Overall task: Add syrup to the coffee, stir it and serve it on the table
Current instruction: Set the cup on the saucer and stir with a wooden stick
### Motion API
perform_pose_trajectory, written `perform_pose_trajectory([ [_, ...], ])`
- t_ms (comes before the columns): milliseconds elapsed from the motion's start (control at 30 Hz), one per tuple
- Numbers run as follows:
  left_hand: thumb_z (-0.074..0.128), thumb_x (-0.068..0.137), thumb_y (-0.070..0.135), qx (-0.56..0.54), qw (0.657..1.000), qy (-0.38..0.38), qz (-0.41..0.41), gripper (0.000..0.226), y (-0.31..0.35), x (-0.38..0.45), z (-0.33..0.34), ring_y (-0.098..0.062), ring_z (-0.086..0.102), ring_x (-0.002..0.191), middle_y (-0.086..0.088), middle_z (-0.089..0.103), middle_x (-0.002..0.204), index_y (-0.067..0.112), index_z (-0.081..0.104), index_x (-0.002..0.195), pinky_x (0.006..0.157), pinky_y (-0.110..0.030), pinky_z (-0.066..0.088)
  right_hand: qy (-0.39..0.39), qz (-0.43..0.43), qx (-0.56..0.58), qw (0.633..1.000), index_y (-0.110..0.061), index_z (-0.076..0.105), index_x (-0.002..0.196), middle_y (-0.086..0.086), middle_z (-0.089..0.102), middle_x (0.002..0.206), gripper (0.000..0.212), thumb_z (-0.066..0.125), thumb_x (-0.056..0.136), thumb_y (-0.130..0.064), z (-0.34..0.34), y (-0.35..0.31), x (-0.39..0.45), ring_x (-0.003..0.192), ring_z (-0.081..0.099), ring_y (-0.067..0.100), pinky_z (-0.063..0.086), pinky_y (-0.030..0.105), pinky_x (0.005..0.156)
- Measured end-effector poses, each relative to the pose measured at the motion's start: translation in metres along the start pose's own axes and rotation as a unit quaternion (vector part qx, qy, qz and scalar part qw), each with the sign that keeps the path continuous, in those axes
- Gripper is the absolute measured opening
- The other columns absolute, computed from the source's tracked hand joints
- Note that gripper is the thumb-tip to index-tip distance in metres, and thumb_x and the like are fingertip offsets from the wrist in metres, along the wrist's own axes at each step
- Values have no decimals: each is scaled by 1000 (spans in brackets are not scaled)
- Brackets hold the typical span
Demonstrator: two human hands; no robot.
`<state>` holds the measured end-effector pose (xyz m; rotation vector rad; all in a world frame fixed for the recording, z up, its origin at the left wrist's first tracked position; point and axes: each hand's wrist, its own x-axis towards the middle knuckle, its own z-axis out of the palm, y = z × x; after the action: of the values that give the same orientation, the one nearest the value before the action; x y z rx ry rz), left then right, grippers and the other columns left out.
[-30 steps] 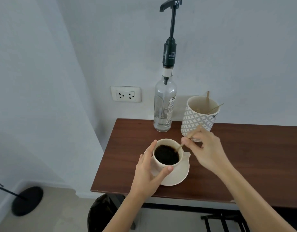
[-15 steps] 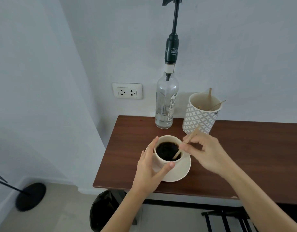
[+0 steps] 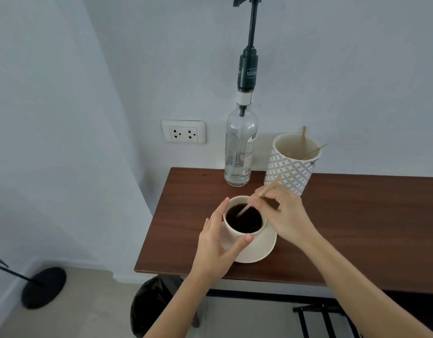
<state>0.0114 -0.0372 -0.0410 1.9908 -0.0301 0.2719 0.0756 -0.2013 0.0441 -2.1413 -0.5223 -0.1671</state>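
A cream cup [image 3: 235, 232] full of dark coffee [image 3: 244, 219] stands on a cream saucer [image 3: 259, 250] near the left front of the brown table [image 3: 357, 228]. My left hand [image 3: 216, 247] wraps the cup's left side, thumb on its front wall. My right hand [image 3: 283, 215] pinches a thin wooden stirrer [image 3: 266, 190] whose lower end dips into the coffee. Against the wall behind stands a clear glass syrup bottle [image 3: 240, 152] with a tall black pump [image 3: 248, 67]; a little clear liquid lies at its bottom.
A patterned white holder [image 3: 290, 167] with a few more wooden stirrers stands right of the bottle. A wall socket [image 3: 183, 131] sits left of it. Below the table are a black bag [image 3: 149, 306], a black rack [image 3: 325, 318] and a black stand base [image 3: 43, 287] on the floor.
The stirrer's tip has swept from the right side of the coffee towards the left, with my right hand shifting slightly. My left hand stays on the cup.
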Motion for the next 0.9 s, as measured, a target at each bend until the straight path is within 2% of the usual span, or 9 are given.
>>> perform_pose_trajectory([
  [100, 63, 75, 78, 2, 1000, 2, 2, 81, 2, 0, -1, -13, 46, 140, 23, 50, 147, 62, 23, 144, 113, -49, 43, 47, -22, -88, 995, -14, 75, 73, -23, 60, 77, 17, 69, 88, -19, -16, 7, 6, 89, 61, 9, 43, 23, 82],
  [267, 65, 77, 76, 1, 1000, 4, 1, 81, 3, 0, -2, -13, 47, 140, 21, 52, 146, 60, 24, 145, 113, -48, 43, -50, 4, -23, 998, -14, 75, 79, -7, 71, 88, 17, 66, 89, -24, -13, -2, -10, 92, 61, 9, 47, 26, 82],
  [400, 66, 77, 74, -1, 1000, 6, 5, 79, 3, 0, -2, -12, 50, 137, 22, 54, 143, 59, 27, 144, 112, -47, 45, 9, -27, -35, 999, -11, 77, 79, -22, 61, 79, 14, 69, 88, -18, -1, -4, 6, 91, 59, 4, 40, 14, 84],
  [500, 67, 73, 77, -7, 1000, 3, -1, 79, 4, 0, -3, -10, 49, 137, 23, 54, 142, 65, 26, 141, 113, -46, 44, 19, -17, -101, 995, -11, 76, 74, -21, 61, 73, 20, 67, 89, -21, -22, 2, 7, 87, 55, 5, 36, 4, 75],
  [633, 68, 74, 75, -13, 1000, 5, -5, 81, 4, 0, -3, -12, 50, 137, 20, 56, 142, 60, 28, 143, 113, -46, 44, -54, 54, -15, 997, -18, 76, 80, -5, 72, 87, 18, 65, 90, -29, -16, 1, -9, 88, 62, 9, 46, 20, 78],
  [700, 68, 74, 75, -10, 1000, 3, -4, 80, 4, -1, -3, -11, 51, 136, 22, 57, 140, 60, 28, 143, 112, -46, 45, -34, 35, 12, 999, -19, 77, 81, -9, 71, 87, 14, 67, 89, -25, -2, -2, -7, 92, 63, 7, 46, 18, 80],
  [800, 67, 73, 77, -9, 1000, 4, 0, 79, 4, -1, -3, -11, 52, 135, 21, 57, 140, 61, 29, 141, 111, -46, 46, 48, 9, -66, 997, -17, 77, 79, -20, 60, 83, 14, 69, 88, -24, -5, 4, 6, 93, 57, 7, 41, 22, 87],
  [867, 66, 72, 78, -9, 1000, 4, 0, 80, 5, 0, -4, -12, 50, 137, 19, 56, 142, 62, 28, 140, 111, -46, 46, 34, 16, -109, 993, -14, 77, 75, -22, 58, 81, 20, 68, 89, -25, -18, 9, 6, 93, 54, 9, 39, 25, 89],
  [900, 66, 72, 79, -8, 1000, 3, -1, 80, 5, 0, -3, -12, 50, 137, 19, 55, 143, 61, 28, 141, 112, -46, 45, 12, 23, -107, 994, -12, 77, 77, -20, 59, 81, 20, 68, 89, -25, -22, 8, 3, 93, 54, 10, 38, 19, 88],
])
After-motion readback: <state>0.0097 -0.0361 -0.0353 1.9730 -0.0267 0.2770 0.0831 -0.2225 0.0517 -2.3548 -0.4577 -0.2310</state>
